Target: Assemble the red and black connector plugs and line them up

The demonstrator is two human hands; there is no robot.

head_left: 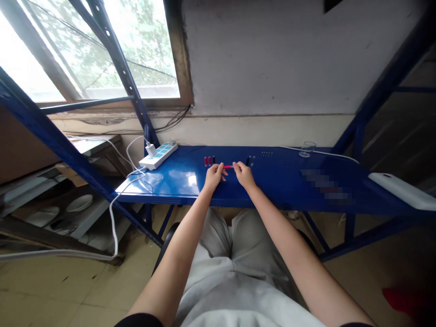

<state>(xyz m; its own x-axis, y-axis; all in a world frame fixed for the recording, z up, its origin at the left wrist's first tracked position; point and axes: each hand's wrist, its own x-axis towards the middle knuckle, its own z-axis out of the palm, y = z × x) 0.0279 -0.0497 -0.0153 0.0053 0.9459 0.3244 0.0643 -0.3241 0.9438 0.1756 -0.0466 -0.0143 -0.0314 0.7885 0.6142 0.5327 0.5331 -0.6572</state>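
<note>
Red stick (228,166) between your hands!
Left hand (214,175) and right hand (243,174) pinch it over the counter (279,184), inside its front edge.

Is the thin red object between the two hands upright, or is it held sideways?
Sideways: the thin red object runs roughly level across the picture, from the left hand to the right hand.

Black sleeves (139,320); bare forearms (186,247) and hands (213,177); loose, creased grey trousers (247,234); paler grey cloth (235,290) at waist.
</note>
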